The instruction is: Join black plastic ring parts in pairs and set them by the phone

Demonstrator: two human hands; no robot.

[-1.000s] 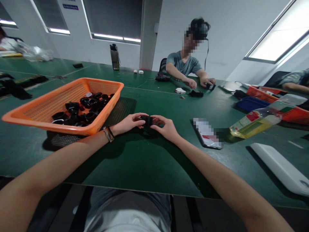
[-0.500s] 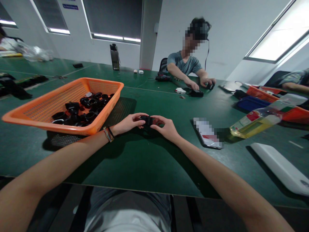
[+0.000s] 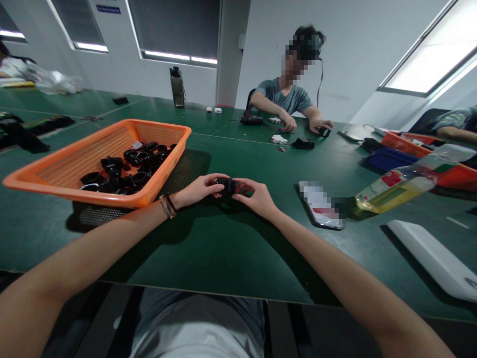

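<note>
A small black plastic part [image 3: 228, 186] is held just above the green table, between my two hands. My left hand [image 3: 203, 191] has its thumb and fingers closed on the part's left side. From the other side, my right hand [image 3: 255, 196] grips it with thumb and fingertips. Its exact shape is partly hidden by the fingers. To the left stands an orange plastic basket [image 3: 164, 179] with several black ring-shaped and curved plastic parts [image 3: 143, 158] lying in it.
Right of my hands lie a phone [image 3: 320, 206], a tilted bottle of yellow liquid [image 3: 397, 186] and a white box-like object [image 3: 428, 256]. Across the table [image 3: 223, 258] a co-worker [image 3: 285, 97] handles dark parts near a power drill [image 3: 250, 119]. A dark bottle [image 3: 177, 88] stands farther back.
My hands and the black part stay almost still. Across the table, the co-worker's one hand has moved back and left, away from a black piece lying there.
</note>
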